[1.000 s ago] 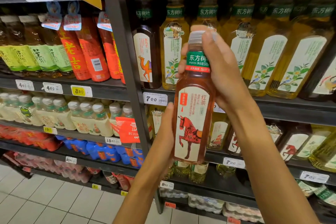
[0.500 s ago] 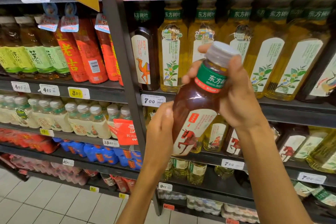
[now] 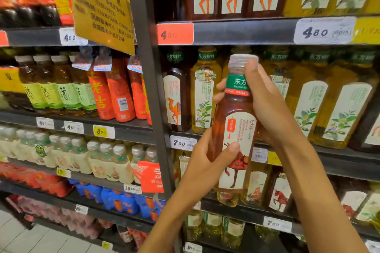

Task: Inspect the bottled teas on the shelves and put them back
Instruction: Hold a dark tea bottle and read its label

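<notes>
I find the tea bottle (image 3: 232, 129) upright in front of the shelves, with my left hand (image 3: 207, 168) round its lower body from the left and my right hand (image 3: 267, 104) on its neck from the right. Behind it a shelf (image 3: 246, 32) carries a row of bottles (image 3: 205, 96). Left of the upright post (image 3: 148, 88), a hanging sign (image 3: 102, 8) sits above further bottle rows (image 3: 61, 88).

- The tea bottle (image 3: 232, 129) is clear, glossy plastic over reddish-brown liquid, with a matt paper-like label and a frosted, ridged plastic cap (image 3: 241, 60).
- The shelf edges (image 3: 242, 31) are dark grey, smooth and matt, apparently painted metal.
- The price tags (image 3: 323, 31) are paper behind shiny sleeves.
- The hanging sign (image 3: 100, 6) is yellow and glossy.
- The floor tiles (image 3: 26, 236) are pale and smooth.
</notes>
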